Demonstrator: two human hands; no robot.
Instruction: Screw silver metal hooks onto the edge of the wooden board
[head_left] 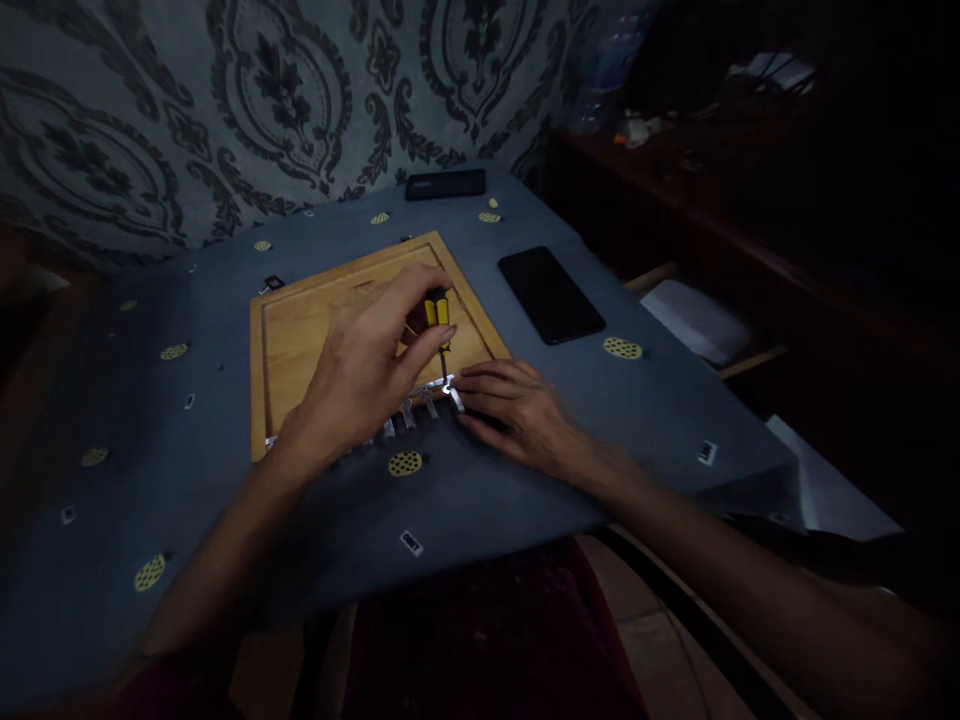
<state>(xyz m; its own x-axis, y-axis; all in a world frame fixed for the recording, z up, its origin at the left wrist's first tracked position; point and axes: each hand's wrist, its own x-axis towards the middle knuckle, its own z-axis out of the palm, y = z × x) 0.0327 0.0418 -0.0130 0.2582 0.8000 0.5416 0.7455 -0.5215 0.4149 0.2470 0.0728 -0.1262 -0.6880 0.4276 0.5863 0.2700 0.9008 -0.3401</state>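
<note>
Holding the small yellow-and-black-handled screwdriver [437,312] upright, square to the slim shiny strip with hooks [427,389], would suit this step best; steady downward pressure while turning should guard against slipping, and the other fingers are best clear of the tip. The left hand [364,350] is closed around the handle, thumb and fingertips pinching it, with the shaft pointing down onto the strip towards its right end. The right hand [529,405] is loosely spread, its fingers stretched out and its fingertips at the end hook [457,400], apparently steadying the strip; no firm grip shows. The strip runs along the near edge of the rectangular light-brown wooden board with a raised rim [300,345], which lies well inside the edges of the table with a blue pineapple-print cloth [300,560]. A flat black phone [551,293] lies between the board and the table's right edge. Farther out, a dark oblong object [445,184] sits by the table's far edge, near its far right corner.
</note>
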